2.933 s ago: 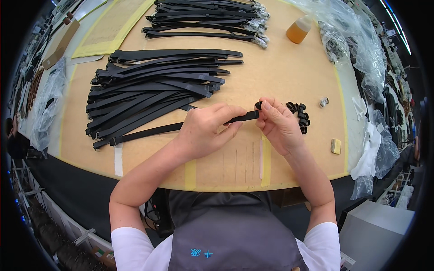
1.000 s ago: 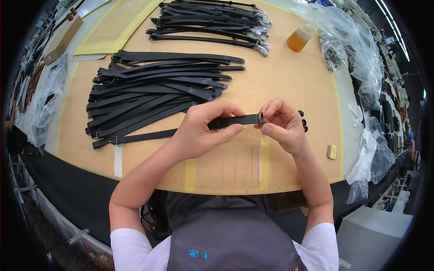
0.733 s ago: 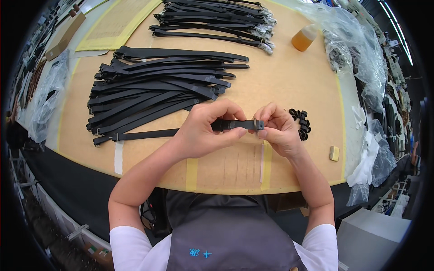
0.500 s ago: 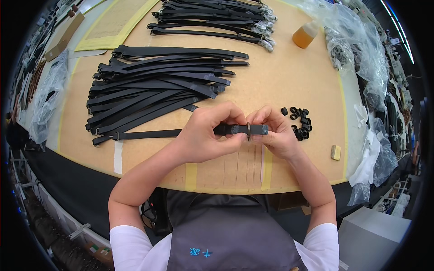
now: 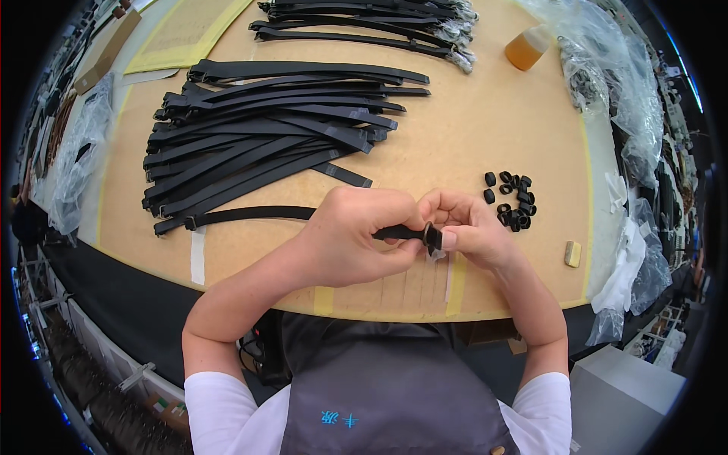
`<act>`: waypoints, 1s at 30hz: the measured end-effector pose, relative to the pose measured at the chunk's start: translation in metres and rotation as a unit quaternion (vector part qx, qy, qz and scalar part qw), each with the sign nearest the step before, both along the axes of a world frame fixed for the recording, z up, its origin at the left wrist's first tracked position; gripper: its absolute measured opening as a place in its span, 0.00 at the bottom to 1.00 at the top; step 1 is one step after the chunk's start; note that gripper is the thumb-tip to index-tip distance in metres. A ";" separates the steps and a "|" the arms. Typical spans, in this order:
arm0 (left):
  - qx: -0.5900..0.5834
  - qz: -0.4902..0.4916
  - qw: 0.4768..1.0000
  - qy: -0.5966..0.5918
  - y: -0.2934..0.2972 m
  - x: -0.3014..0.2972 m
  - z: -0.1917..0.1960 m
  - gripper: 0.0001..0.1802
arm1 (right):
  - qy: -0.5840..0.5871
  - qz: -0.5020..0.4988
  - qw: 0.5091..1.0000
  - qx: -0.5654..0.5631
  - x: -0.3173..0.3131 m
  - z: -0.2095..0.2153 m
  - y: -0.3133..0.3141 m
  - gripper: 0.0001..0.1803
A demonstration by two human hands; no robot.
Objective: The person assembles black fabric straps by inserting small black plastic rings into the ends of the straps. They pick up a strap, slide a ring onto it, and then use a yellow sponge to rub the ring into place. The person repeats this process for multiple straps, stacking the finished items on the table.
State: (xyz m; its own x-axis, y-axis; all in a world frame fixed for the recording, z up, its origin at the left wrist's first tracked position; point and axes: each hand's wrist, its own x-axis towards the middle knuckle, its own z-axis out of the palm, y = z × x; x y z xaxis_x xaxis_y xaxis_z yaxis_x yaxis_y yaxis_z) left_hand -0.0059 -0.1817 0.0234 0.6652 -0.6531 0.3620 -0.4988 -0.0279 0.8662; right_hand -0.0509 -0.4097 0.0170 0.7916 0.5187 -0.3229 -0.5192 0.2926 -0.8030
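A long black belt [image 5: 258,214] runs from its buckle at the left of the table to my hands near the front edge. My left hand [image 5: 356,231] is closed on the belt, thumb and fingers pinching it just short of its end. Around the strap near that end sits a brownish ring [image 5: 431,236], with a bit of clear film beside it. My right hand [image 5: 478,231] pinches the strap's end at the ring, its thumb over the tip. Many similar belts [image 5: 258,152] lie fanned in a pile beyond my left hand. Small black loops [image 5: 523,199] lie scattered past my right hand.
At the far edge lies another bundle of black belts [image 5: 356,34] with wrapped ends. A bottle of amber liquid [image 5: 525,50] stands far right. Nearer is a small yellowish block [image 5: 572,254]. Crumpled clear plastic [image 5: 633,114] lines the right side; a plastic bag [image 5: 80,167] lies left.
The belt's end, flat and sticking out past the ring before, is now turned toward me under my right thumb. Both hands have moved slightly, and the held strap bows up more.
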 end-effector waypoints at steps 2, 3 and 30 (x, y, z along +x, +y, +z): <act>0.003 -0.015 1.000 -0.013 -0.001 -0.001 -0.001 0.09 | 0.003 0.000 0.999 -0.052 -0.004 0.010 0.004 0.10; 0.024 -0.014 0.999 -0.019 -0.001 -0.002 -0.002 0.09 | 0.005 0.000 0.997 -0.078 -0.006 0.011 0.006 0.10; 0.098 -0.005 0.995 0.022 -0.002 0.000 -0.009 0.12 | -0.004 -0.028 0.992 -0.121 -0.009 -0.001 0.001 0.13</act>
State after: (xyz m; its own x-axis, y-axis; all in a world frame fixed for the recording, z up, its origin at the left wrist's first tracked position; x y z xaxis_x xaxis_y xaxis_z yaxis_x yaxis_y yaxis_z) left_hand -0.0062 -0.1842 0.0147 0.6708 -0.7149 0.1974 -0.4609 -0.1934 0.8661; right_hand -0.0595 -0.4085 0.0156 0.8207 0.3810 -0.4258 -0.5002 0.1191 -0.8577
